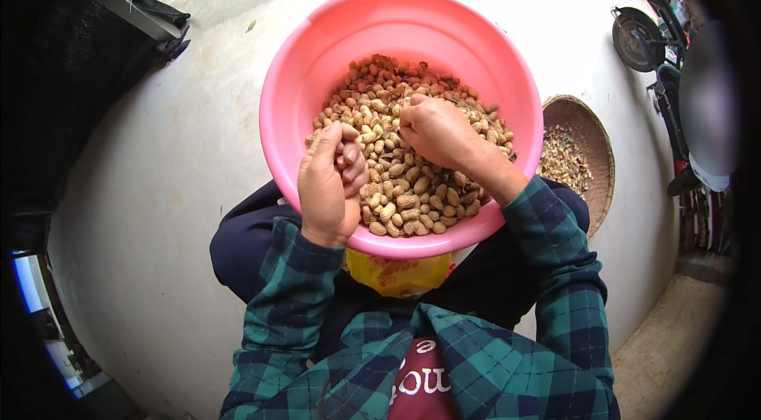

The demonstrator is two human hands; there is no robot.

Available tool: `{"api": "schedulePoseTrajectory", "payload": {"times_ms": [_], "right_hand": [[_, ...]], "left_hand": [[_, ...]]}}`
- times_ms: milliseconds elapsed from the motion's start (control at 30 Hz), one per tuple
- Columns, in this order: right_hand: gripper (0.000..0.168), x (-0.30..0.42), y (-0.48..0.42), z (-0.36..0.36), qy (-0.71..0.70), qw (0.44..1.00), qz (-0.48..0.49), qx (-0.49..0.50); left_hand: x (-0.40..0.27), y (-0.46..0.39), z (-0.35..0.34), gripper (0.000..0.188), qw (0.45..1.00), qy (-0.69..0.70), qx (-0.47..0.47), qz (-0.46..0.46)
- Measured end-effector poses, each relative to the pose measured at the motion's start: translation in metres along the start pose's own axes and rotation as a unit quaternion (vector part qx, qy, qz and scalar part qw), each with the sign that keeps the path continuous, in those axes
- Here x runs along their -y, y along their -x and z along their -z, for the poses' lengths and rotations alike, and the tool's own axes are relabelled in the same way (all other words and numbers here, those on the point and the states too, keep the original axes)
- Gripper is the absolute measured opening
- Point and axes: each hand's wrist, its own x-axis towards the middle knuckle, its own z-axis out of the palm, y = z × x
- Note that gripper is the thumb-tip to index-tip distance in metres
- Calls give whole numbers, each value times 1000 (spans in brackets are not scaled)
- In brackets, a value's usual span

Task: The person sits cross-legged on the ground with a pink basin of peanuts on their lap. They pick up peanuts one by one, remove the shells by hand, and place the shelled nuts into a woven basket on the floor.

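Observation:
A large pink plastic basin (392,249) holds a heap of unshelled peanuts (410,182), with some dark leaf or stem bits among them. Over the heap's left part is my left hand (334,182), palm turned inward and fingers curled; whether anything lies inside them is hidden. My right hand (440,127) reaches in from the right, its fingers bent down at the middle of the peanuts, the fingertips mostly hidden behind the hand. The two hands are apart.
Right of the basin, a round woven basket (601,182) holds pale broken pieces, perhaps shells. A yellow plastic bag (398,274) is below the basin, between my legs. A two-wheeled vehicle (639,39) stands at the far right; dark sheeting (71,75) hangs from a frame at left.

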Motion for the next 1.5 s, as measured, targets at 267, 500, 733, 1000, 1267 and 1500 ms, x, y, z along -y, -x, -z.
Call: {"api": "schedulePoseTrajectory", "payload": {"times_ms": [267,500,733,1000,1267,1500], "right_hand": [[11,-20,65,104,-163,966,-173,-105],[19,-124,210,143,206,923,-324,-18],[23,-41,115,111,-110,977,-172,-68],[13,-31,64,46,73,996,-37,28],[17,24,48,63,-430,903,-13,15],[35,38,35,47,-489,872,30,-5]], "left_hand": [[-14,3,8,15,998,46,-24,-44],[-24,12,-2,15,996,80,8,-27],[-18,11,3,16,998,55,19,-8],[-8,5,-1,17,999,26,36,27],[12,8,-8,36,985,-113,81,102],[9,12,-15,37,978,-153,125,68]]}}
